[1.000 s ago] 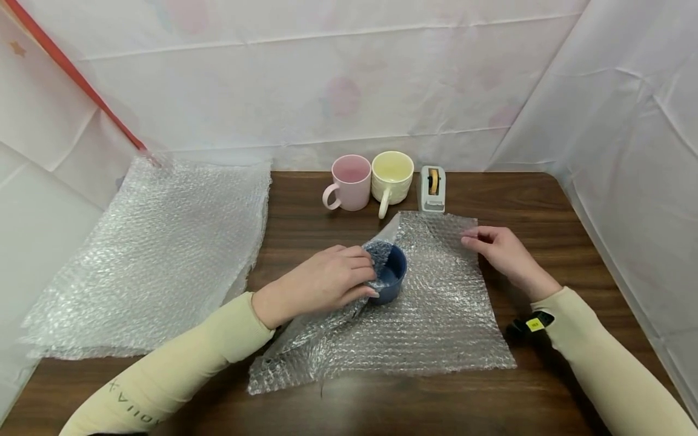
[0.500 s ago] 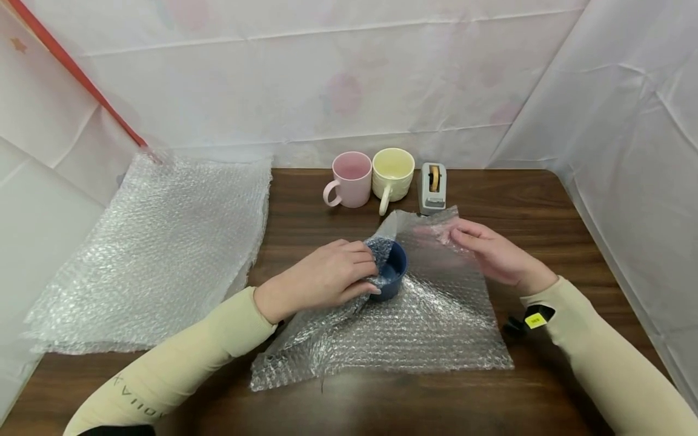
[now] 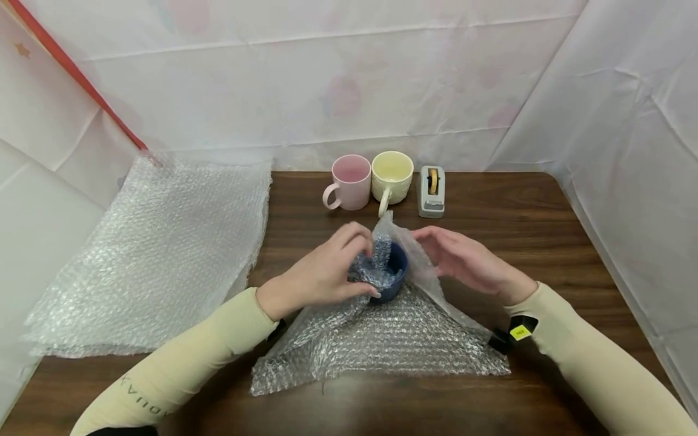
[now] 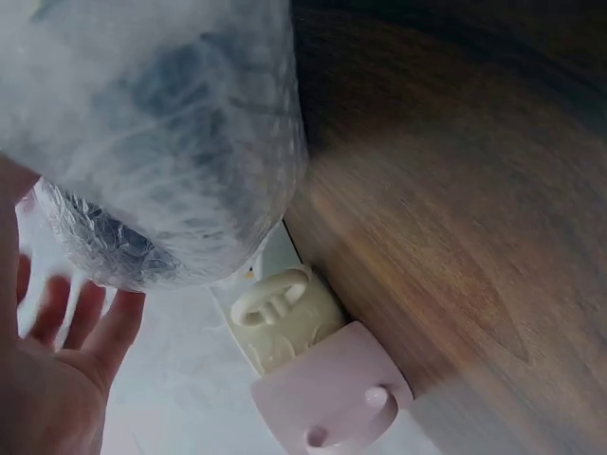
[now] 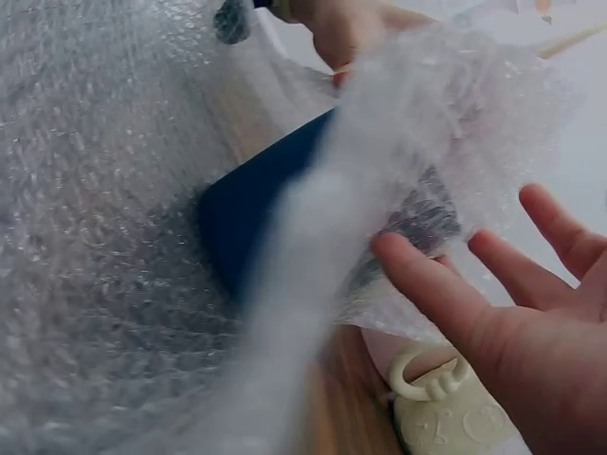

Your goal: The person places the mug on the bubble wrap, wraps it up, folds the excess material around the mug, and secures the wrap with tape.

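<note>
A blue cup [image 3: 388,296] stands on a bubble wrap sheet [image 3: 403,342] on the table. One flap of the sheet is folded over the cup's left rim and into its mouth. My left hand [image 3: 319,272] arches over that flap, thumb by the cup's near side and fingers lifted; in the left wrist view its fingers [image 4: 114,332] are spread beside the wrap. At the cup's right my right hand [image 3: 471,263] stands behind the raised right flap, its fingers [image 5: 427,280] fairly straight against the plastic. The blue wall [image 5: 251,194] shows in the right wrist view.
Behind the cup stand a pink mug [image 3: 353,188], a pale yellow mug [image 3: 394,181] and a grey tape dispenser [image 3: 431,203]. A stack of bubble wrap sheets [image 3: 169,260] covers the table's left side. White curtains [image 3: 305,79] hang behind the table and along its sides.
My right hand has lifted the sheet's right edge and swung it leftward, up against the cup. My left hand's fingers have risen off the cup's rim.
</note>
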`<state>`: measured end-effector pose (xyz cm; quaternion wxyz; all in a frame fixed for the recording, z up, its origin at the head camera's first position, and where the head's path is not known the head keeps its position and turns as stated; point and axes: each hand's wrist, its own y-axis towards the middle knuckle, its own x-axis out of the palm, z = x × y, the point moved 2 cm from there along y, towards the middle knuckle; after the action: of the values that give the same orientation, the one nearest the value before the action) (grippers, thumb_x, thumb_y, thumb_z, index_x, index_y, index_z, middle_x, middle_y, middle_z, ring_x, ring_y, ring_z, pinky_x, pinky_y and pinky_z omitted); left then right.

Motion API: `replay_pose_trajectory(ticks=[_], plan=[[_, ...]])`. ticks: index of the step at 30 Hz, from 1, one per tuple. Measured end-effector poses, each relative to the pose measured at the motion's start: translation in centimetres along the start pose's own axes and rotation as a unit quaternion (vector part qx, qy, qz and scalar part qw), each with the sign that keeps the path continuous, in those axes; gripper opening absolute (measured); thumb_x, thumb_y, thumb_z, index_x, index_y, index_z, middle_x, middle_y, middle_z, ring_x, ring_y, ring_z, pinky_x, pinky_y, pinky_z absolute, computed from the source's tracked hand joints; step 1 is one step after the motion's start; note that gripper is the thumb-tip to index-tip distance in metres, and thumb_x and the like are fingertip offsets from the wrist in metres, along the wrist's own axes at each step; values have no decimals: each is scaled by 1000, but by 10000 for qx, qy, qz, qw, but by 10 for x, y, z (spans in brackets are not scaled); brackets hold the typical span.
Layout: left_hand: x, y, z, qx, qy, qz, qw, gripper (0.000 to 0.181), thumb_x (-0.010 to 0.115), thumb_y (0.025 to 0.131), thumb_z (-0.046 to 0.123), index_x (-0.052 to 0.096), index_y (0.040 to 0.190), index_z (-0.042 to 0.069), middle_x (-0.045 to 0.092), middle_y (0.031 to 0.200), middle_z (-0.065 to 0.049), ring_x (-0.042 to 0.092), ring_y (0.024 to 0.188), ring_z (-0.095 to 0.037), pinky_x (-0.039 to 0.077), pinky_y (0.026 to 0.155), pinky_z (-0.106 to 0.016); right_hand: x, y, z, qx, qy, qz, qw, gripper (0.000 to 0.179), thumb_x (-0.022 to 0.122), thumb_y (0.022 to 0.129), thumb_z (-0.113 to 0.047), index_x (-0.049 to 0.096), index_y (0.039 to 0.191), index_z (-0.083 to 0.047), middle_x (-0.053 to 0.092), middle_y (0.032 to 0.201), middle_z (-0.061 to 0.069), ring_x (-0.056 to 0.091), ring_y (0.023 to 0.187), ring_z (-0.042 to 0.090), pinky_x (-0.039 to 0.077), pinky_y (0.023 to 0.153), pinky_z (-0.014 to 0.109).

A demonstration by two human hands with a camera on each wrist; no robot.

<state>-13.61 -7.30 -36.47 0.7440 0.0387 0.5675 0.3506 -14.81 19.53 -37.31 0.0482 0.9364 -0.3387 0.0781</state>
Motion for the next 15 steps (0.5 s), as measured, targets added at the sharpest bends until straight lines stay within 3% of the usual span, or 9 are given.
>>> replay_pose_trajectory(ticks=[3, 5, 7, 9, 11, 13, 15], plan=[[0, 0, -1, -285, -329, 308, 9986, 83, 93, 68, 34, 42, 126, 4, 34, 139, -13, 45, 119, -22, 49, 91, -26, 3, 1, 3, -2, -579, 293, 9979, 37, 41, 107, -11, 48, 144, -11, 49, 144, 8, 52, 127, 22, 52, 96, 43], [0, 1, -2, -323, -554, 383, 9972, 96, 95, 66, 31, 35, 136, 4, 25, 149, -16, 43, 128, -25, 51, 93, -27, 7, 3, 4, -137, -1432, 458, 9885, 43, 50, 103, -4, 47, 145, -9, 49, 144, 8, 52, 128, 23, 51, 98, 42], [1, 1, -4, -343, -754, 409, 9957, 103, 95, 65, 30, 31, 141, 4, 17, 155, -16, 42, 133, -27, 53, 92, -29, 14, 6, 3, -348, -2521, 563, 9654, 47, 58, 99, -4, 48, 145, -7, 49, 146, 8, 49, 131, 22, 48, 100, 43], [2, 1, -4, -339, -819, 414, 9952, 104, 95, 65, 30, 29, 142, 4, 15, 157, -16, 41, 135, -28, 53, 92, -30, 22, 10, 1, -517, -3579, 643, 9301, 46, 61, 98, -7, 51, 143, -9, 47, 147, 4, 47, 131, 21, 48, 98, 43], [1, 1, -5, -289, -726, 388, 9962, 99, 94, 67, 33, 33, 140, 5, 17, 157, -15, 44, 132, -27, 53, 92, -30, 29, 13, 1, -579, -4359, 669, 8956, 45, 63, 98, -10, 53, 143, -10, 44, 147, 3, 52, 121, 18, 50, 92, 41], [1, 1, -5, -126, -585, 355, 9976, 86, 92, 69, 36, 44, 133, 4, 27, 153, -16, 47, 129, -26, 50, 96, -30, 33, 16, 0, -522, -4802, 633, 8733, 45, 63, 99, -14, 53, 143, -9, 40, 147, 4, 56, 107, 13, 52, 83, 34], [0, 2, -6, 152, -402, 277, 9987, 68, 90, 72, 37, 56, 121, 4, 40, 144, -15, 49, 126, -25, 47, 101, -31, 36, 18, -1, -427, -5002, 603, 8627, 45, 62, 100, -16, 53, 143, -8, 37, 146, 5, 55, 94, 10, 52, 76, 29]])
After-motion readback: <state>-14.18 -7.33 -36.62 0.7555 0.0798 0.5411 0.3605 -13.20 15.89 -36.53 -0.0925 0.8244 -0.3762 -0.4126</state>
